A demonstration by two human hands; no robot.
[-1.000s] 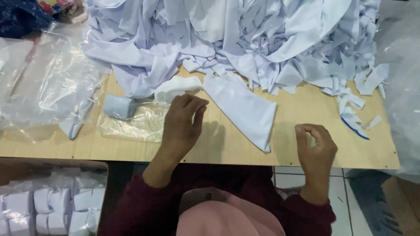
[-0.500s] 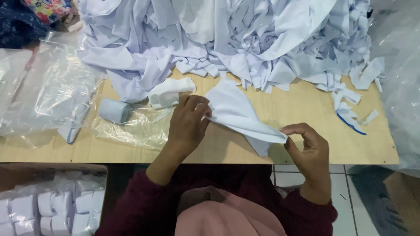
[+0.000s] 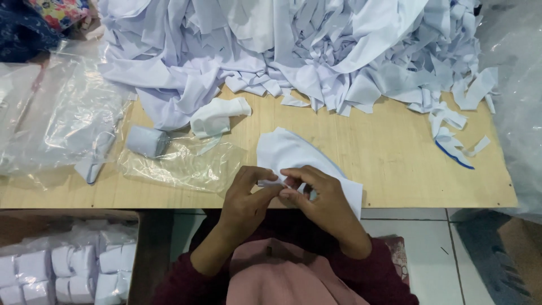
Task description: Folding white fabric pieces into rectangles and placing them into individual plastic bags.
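A white cloth piece (image 3: 293, 155) lies at the near edge of the wooden table (image 3: 395, 164). My left hand (image 3: 245, 197) and my right hand (image 3: 319, 195) meet over its near corner, and both pinch the folded fabric between fingertips. The cloth's near right part hangs just past the table edge under my right hand. A large heap of white fabric scraps (image 3: 293, 51) covers the far half of the table.
A rolled white cloth (image 3: 145, 141) and a loose white piece (image 3: 217, 116) lie to the left on clear plastic bags (image 3: 180, 166). More plastic sheeting (image 3: 62, 124) sits far left. A box of folded white bundles (image 3: 68, 268) stands below left. Scrap strips (image 3: 451, 138) lie right.
My right hand came in from the right and joined my left at the cloth's near corner. The cloth was pulled nearer and folded over.
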